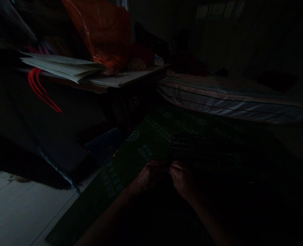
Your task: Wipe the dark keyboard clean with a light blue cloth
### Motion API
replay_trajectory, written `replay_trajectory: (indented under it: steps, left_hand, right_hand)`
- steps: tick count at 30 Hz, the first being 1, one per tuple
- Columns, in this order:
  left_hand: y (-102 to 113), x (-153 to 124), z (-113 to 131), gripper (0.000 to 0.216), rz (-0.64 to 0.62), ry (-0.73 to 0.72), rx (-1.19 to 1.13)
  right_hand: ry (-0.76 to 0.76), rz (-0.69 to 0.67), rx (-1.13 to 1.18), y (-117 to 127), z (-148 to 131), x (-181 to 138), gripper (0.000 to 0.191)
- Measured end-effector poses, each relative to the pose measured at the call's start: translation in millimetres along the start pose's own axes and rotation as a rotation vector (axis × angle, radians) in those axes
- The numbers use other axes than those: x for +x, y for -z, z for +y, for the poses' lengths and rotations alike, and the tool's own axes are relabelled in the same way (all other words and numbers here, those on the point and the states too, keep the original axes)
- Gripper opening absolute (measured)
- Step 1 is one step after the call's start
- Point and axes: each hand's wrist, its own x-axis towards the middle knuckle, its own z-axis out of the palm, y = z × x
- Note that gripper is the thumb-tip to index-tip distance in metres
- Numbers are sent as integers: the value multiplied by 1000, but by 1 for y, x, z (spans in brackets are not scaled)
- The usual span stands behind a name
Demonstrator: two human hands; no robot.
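The picture is very dark. My left hand (152, 171) and my right hand (182, 176) are close together over a green printed board (125, 157), with their fingers curled. Something dark seems to lie at the fingertips, but its kind is hidden in shadow. Just beyond my hands lies a row of black, shiny, thin strands or strips (202, 150) on the board; I cannot make out what they are.
At the left stands a table (131, 78) bearing papers (61, 66) and a large orange bag (107, 34). Red cords (42, 90) hang off its edge. Behind the board lies a striped mattress (218, 99). A blue box-like thing (102, 143) sits beneath the table, near pale floor tiles (10, 208).
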Motion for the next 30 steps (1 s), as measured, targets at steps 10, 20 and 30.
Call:
replay_trajectory:
  steps: [10, 20, 30]
  left_hand:
    - [3, -3, 2, 33, 9, 50, -25]
    - [4, -3, 3, 34, -51, 90, 16]
    - [2, -6, 2, 35, -34, 98, 73]
  right_hand:
    - [-152, 80, 135, 2, 2, -7, 26]
    - [-297, 197, 205, 19, 27, -13, 27]
    - [-342, 233, 311, 27, 27, -12, 26]
